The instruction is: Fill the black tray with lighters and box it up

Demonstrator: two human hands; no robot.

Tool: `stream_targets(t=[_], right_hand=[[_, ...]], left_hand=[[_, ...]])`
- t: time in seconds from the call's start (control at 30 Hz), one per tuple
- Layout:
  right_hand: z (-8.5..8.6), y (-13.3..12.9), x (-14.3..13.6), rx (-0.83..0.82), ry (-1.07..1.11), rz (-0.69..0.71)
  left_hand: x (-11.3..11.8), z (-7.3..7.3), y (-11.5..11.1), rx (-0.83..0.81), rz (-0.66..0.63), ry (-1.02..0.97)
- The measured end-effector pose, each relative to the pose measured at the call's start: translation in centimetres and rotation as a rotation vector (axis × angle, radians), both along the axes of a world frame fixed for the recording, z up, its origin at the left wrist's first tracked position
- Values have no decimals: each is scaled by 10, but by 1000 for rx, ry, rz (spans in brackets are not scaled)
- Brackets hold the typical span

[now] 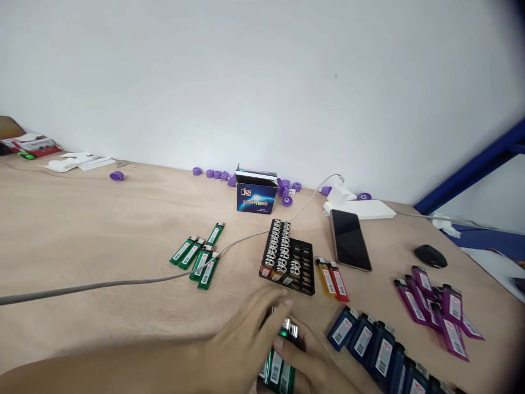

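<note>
- The right hand point(314, 355) closes its grip around a bunch of green lighters point(275, 368), low and near the person, just above or on the tabletop point(123, 219) — which of the two cannot be told. Its thumb lies across their fronts, probably so the bunch stays together and upright.
- The left hand point(246, 331) reaches over the same bunch, fingers bent about its far and left side. Whether its grip pinches a lighter or merely steadies the group cannot be told, as the fingers hide the contact.
- The held lighters have their metal tops upward, which likely keeps them aligned.
- Beyond the hands stands a black tray point(309, 273). Its left side carries upright lighters point(273, 246) in long rows; the right side shows bare slots. The slots presumably keep each lighter from tipping.
- A yellow lighter point(327, 278) and a red lighter point(338, 283) lie side by side, just right of the tray.
- Loose green lighters point(191, 255) lie left of it, with a grey cable point(156, 280) running across that group.
- Blue lighters point(384, 357) form a slanting line near the right hand, and purple lighters point(453, 305) a heap farther right — colours apparently grouped to stay easily distinguished.
</note>
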State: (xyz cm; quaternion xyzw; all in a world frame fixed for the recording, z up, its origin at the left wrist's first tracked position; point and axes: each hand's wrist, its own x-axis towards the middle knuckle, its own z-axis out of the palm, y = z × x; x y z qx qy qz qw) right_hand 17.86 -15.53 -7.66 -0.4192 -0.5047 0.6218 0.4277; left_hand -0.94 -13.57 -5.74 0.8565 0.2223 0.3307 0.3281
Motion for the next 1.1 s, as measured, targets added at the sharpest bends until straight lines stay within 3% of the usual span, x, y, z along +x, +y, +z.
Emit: stream_targets(t=[0.13,0.27,0.37,0.47,0.57,0.67,0.73,0.8,0.9,1.1], right_hand=[[28,0,-2,-316,253,54],[47,9,3,-206,185,153],[57,12,8,-114,73,215],[63,9,12,-40,-121,269],[59,4,15,180,-300,282],[49,2,16,422,-477,180],[47,3,17,472,-587,137],[50,7,18,459,-618,162],[57,14,17,374,-566,165],[51,17,14,178,-485,-1]], left_hand=[[13,6,-15,-680,116,-419],[36,9,-19,-1348,-35,-617],[44,5,-11,-1633,-96,-529],[41,6,-3,-1599,-123,-454],[34,14,3,-1509,-100,-348],[29,24,6,-1392,-153,-297],[28,27,4,-1304,-236,-293],[30,25,2,-1261,-268,-312],[33,15,-3,-1254,-201,-382],[36,6,-10,-1260,-64,-439]])
